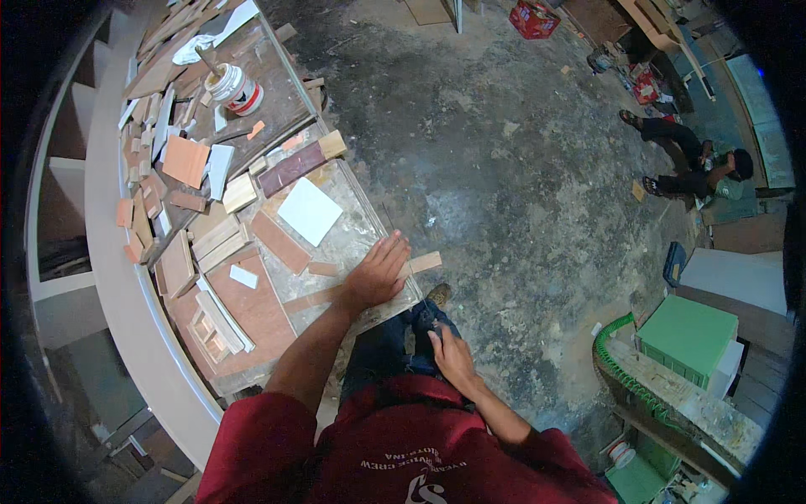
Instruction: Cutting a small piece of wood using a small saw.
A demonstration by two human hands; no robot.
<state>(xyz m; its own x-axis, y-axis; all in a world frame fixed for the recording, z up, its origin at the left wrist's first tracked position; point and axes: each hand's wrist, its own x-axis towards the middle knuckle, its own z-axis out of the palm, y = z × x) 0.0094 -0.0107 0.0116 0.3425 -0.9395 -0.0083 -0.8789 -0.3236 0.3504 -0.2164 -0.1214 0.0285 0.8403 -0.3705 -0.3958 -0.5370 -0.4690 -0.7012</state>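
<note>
My left hand [379, 270] lies flat, fingers stretched out, on a narrow wooden strip [426, 262] at the corner of the worktable [351, 220]. One end of the strip sticks out past the table edge, and its other part [312, 299] shows behind my wrist. Just below that corner, my right hand [452, 357] is closed around a dark-handled tool [433, 326]. Its working end is too small and dim to make out. Beyond my left hand are a white square tile [310, 211], a reddish-brown board [280, 241] and a small wooden block [322, 269].
Wood offcuts [186, 161] and a white glue tub [233, 89] with a brush crowd the table's far left. Concrete floor [504, 185] stretches to the right. A person [688, 160] sits at the far right. A green box [688, 340] and coiled green hose [617, 370] stand at lower right.
</note>
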